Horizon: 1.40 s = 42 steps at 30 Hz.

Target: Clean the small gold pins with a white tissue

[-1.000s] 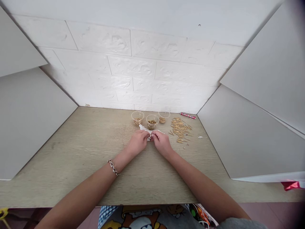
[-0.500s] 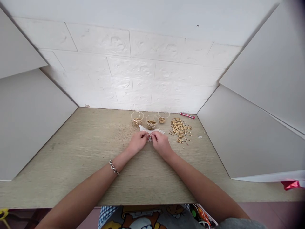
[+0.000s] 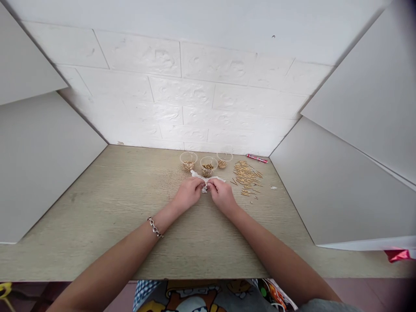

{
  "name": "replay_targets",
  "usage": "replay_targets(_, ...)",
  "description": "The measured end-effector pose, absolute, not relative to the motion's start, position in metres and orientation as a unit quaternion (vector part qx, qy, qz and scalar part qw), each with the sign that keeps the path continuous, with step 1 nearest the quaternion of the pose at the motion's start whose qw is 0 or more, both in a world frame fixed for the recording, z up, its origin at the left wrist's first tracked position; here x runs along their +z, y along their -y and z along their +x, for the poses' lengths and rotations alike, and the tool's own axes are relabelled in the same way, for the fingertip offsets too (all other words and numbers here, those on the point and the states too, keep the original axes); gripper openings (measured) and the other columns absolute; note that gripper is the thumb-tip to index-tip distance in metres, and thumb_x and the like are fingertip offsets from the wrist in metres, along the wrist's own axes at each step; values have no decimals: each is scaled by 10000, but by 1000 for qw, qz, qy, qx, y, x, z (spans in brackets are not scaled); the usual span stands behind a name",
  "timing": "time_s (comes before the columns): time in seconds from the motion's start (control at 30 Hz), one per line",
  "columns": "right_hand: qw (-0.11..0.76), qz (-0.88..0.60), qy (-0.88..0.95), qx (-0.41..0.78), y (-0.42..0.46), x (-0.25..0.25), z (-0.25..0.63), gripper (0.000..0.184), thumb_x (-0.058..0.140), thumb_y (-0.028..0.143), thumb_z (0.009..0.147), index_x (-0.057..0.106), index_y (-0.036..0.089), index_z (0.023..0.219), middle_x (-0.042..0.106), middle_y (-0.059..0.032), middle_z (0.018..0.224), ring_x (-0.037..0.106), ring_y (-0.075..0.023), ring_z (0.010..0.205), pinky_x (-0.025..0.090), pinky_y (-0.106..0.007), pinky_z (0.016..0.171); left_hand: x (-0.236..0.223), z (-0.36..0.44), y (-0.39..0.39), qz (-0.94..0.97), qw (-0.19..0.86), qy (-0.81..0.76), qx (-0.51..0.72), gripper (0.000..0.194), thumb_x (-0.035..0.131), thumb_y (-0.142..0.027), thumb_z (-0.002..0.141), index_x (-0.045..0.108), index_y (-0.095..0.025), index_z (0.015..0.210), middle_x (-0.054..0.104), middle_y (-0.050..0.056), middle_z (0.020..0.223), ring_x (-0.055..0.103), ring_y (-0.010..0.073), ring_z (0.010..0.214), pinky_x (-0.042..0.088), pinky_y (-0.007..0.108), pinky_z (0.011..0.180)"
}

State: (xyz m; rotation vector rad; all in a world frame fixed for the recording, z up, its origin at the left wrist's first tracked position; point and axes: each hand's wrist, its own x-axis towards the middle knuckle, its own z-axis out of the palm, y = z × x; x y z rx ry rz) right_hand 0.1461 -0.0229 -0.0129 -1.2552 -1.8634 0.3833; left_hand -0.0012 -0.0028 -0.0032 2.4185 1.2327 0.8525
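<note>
A crumpled white tissue (image 3: 199,175) was found at the middle of the far part of the tabletop, held just above the surface, with its ends spread to either side. The left hand (image 3: 187,193) was closed in a pinch on it, and the right hand (image 3: 222,196) gripped it likewise, the two hands almost touching. A chain bracelet (image 3: 154,227) was worn on the left wrist. Just beyond the tissue stood three transparent plastic cups (image 3: 208,166) in a row, each holding small gold-coloured pieces. To the right lay a loose pile of thin gold-coloured rods (image 3: 246,178), with a red-and-white stick (image 3: 256,158) behind it. The wood-grain table (image 3: 97,208) met a white brick-pattern wall (image 3: 182,95) at the rear.
</note>
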Motion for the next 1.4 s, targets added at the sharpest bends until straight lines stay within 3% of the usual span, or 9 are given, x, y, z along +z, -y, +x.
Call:
replay_targets(0.57,479,-469,631,390,19,-12,147,103,447,228,766,538,185,742,606,6,655,599,-127,609,461,-257,615,8,-4,3,835,222,-396,312,219,397,-133,789,593,-155,693,604,6,718,522,114,696,394,223,694)
replay_targets(1.03,429,-474,737,220,21,-9,152,160,424,176,795,577,192,752,614,3,655,555,-116,634,399,-224,635,9,-1,4,799,277,-452,283,254,399,-248,799,603,-163,675,587,-6,664,505,120,647,366,222,609)
replay_targets(1.4,384,-491,769,142,22,-12,147,194,363,182,819,548,186,762,571,-22,678,505,-139,668,366,-239,640,0,2,9,804,194,-474,302,225,394,-141,762,617,-158,738,624,34,733,534,144,702,393,258,668)
